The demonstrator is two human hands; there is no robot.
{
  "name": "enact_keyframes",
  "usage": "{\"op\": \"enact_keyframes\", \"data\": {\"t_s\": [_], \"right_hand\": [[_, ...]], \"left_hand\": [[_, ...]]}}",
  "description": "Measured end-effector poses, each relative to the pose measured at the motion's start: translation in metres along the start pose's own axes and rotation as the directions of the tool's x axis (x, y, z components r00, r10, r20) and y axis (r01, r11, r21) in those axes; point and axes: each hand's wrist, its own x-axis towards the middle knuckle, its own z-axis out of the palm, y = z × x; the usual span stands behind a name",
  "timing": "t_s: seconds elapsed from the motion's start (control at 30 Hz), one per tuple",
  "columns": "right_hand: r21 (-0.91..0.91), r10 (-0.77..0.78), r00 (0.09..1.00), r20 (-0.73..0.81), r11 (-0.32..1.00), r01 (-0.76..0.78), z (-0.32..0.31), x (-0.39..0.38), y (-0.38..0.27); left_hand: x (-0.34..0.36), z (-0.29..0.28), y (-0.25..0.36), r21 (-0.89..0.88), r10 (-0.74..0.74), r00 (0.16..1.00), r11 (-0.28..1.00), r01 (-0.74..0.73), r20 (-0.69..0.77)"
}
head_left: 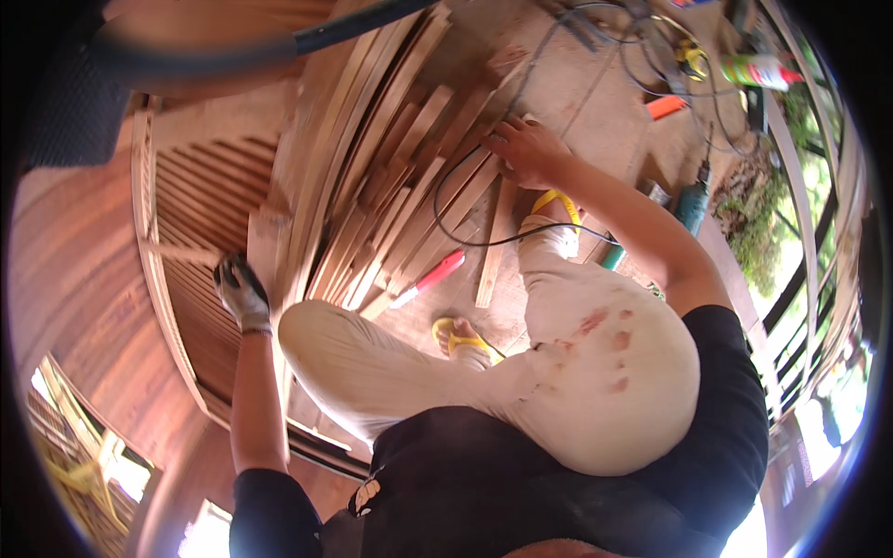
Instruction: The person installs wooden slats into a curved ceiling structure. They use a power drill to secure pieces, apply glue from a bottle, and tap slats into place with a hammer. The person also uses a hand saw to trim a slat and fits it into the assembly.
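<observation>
My left hand (244, 293), in a grey-and-black glove, rests on a slatted wooden panel (209, 191), fingers slightly apart. Close beside it stands a short piece of board (267, 244). My bare right hand (528, 156) is at the far right of a pile of long wooden strips (400, 177). Its fingers bend over the end of a wooden strip (473, 191), partly hidden and slightly blurred. A black cable (484, 245) loops below this hand. Between my feet and the pile lies a red-handled handsaw (437, 274).
A teal power tool (691, 206) lies right of my right forearm. Farther off are an orange object (666, 107), a yellow tape measure (691, 59) and a green bottle with a red cap (758, 72). Loose cables (628, 37) coil there. A railing (809, 186) runs along the right.
</observation>
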Motion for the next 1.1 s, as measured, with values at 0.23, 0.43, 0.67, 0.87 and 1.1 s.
{"op": "enact_keyframes", "data": {"t_s": [0.23, 0.43, 0.67, 0.87, 1.1], "right_hand": [[-0.275, -0.386, 0.922, -0.017, 0.889, 0.367, 0.020, 0.039, -0.017], [-0.279, -0.423, 0.906, 0.029, 0.867, 0.414, 0.005, 0.076, -0.015], [-0.069, -0.450, 0.883, -0.130, 0.893, 0.445, -0.009, 0.093, -0.003], [-0.036, -0.383, 0.897, -0.220, 0.922, 0.385, -0.003, 0.066, -0.004], [0.165, -0.104, 0.965, -0.241, 0.975, 0.147, 0.015, 0.029, 0.002]], "left_hand": [[-0.005, 0.001, 0.003, -0.154, -0.147, 0.987, 0.979, 0.135, -0.070], [-0.004, 0.000, 0.007, -0.116, -0.123, 0.990, 0.987, 0.114, -0.073], [-0.002, -0.003, 0.016, -0.147, -0.174, 0.983, 0.975, 0.164, -0.059], [-0.005, -0.002, 0.024, -0.060, -0.264, 0.961, 0.964, 0.260, -0.075], [-0.004, -0.009, 0.038, -0.024, -0.155, 0.980, 0.988, 0.154, -0.121]]}}
